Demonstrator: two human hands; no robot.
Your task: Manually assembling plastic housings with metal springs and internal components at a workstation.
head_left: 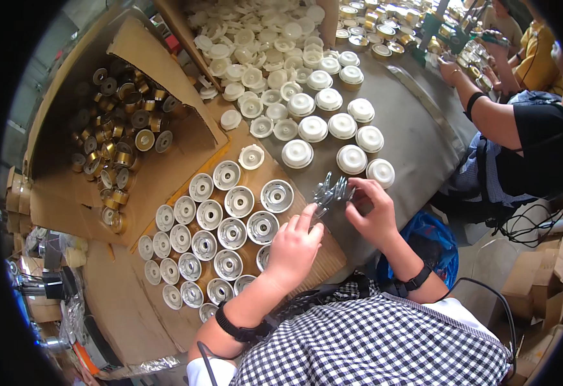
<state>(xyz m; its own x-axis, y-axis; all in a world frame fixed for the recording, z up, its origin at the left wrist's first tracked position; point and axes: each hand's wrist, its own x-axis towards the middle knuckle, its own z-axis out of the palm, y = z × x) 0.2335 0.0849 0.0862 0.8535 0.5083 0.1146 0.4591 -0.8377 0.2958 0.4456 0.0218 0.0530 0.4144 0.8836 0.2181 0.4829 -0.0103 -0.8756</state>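
Note:
A small heap of shiny metal pieces [330, 192] lies on the grey table between my hands; their exact kind is too small to make out. My left hand [294, 249] is at the near side of the heap, index finger stretched toward it and thumb apart from it. At the heap's right side my right hand [373, 215] has thumb and index finger apart, its fingertips close to the pieces. Left of my hands, silvery round cups [232, 233] with gold sides stand in rows on a cardboard sheet [323, 262]. Beyond the heap are white round caps [297, 154] in rows.
A cardboard box [185, 106] of gold cups [119, 154] stands at the left. Loose white plastic caps [255, 38] are piled at the back. On the right sits a co-worker in a black sleeve [545, 145]. A blue bag [426, 241] hangs below the table edge.

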